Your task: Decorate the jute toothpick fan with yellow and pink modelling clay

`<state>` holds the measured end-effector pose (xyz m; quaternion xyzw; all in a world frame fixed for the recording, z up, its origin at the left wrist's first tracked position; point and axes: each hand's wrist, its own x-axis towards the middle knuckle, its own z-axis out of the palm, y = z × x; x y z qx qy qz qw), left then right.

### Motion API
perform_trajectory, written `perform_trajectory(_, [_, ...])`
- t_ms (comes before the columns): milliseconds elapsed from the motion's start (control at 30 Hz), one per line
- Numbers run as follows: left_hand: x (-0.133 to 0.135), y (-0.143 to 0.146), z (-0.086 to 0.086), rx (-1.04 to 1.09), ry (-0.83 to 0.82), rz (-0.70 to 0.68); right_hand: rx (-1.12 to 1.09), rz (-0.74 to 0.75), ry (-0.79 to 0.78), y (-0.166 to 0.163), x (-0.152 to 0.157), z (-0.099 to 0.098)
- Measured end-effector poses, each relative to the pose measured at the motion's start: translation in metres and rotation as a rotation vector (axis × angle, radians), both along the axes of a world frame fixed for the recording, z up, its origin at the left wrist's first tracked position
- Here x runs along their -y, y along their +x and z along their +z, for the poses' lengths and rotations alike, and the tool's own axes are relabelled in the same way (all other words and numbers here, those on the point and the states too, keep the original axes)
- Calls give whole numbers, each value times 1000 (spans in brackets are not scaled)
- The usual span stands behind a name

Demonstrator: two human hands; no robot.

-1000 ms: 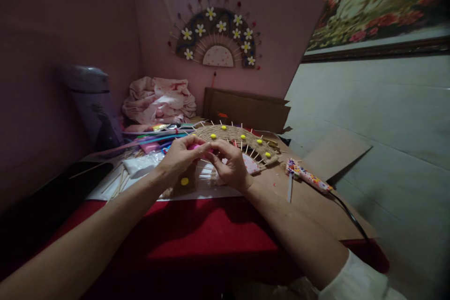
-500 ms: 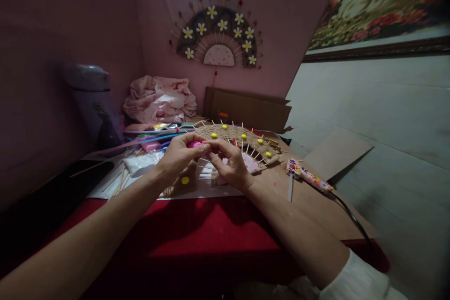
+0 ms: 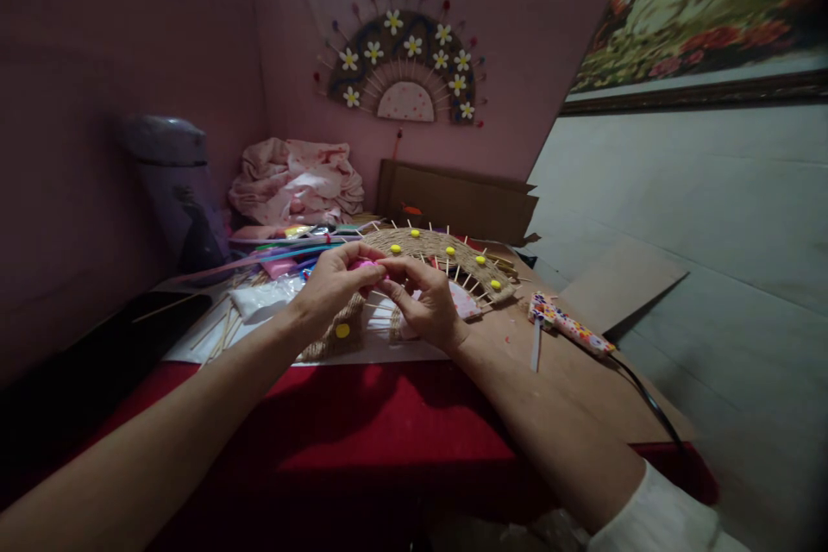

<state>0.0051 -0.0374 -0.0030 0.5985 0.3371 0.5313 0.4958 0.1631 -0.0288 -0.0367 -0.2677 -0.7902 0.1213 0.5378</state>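
Observation:
Over the middle of the work, my left hand (image 3: 333, 283) is closed around a small bright pink lump, which looks like soft modelling clay (image 3: 366, 265). My right hand (image 3: 427, 297) meets it there, thumb and forefinger pinched at the lump's right side. Fingers hide most of the pink piece. Below and behind both hands lies a half-round fan of twine-wrapped board (image 3: 446, 243) with thin sticks poking out and several yellow dots. A spotted pink half-circle (image 3: 463, 302) sits at its inner side, partly covered by my right hand.
A flower-patterned glue gun (image 3: 569, 328) with a black cord lies on brown cardboard (image 3: 556, 388) to the right. Loose sticks (image 3: 223, 332) and a plastic bag (image 3: 265, 297) are at left, near a tall bottle (image 3: 174, 190) and crumpled pink cloth (image 3: 297, 181). A finished-looking fan (image 3: 401, 47) hangs behind.
My fingers have shifted slightly around the pink clay, and less of it shows. The whole view has drifted a little; the other things lie as before.

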Motion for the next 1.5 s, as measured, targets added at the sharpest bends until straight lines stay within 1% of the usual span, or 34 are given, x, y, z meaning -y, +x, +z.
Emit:
perform_trajectory(300, [-4, -1, -6, 5, 33, -33, 17, 20, 16, 1, -1, -1])
perform_trajectory(467, [-3, -1, -5, 6, 29, -43, 29, 29, 56, 1, -2, -2])
perform_trajectory(700, [1, 1, 0, 9, 22, -16, 28, 33, 42, 1, 0, -1])
perform_trajectory(967, [2, 0, -2, 24, 51, -43, 20, 55, 8, 0, 2, 0])
perform_trajectory(1200, [1, -1, -1, -34, 83, -61, 42, 8, 12, 2, -1, -2])
perform_trajectory(1333, [2, 1, 0, -62, 90, -36, 44, 19, -15, 2, -2, -3])
perform_trajectory(1500, [4, 2, 1, -75, 96, -30, 38, 26, -11, 2, -3, -3])
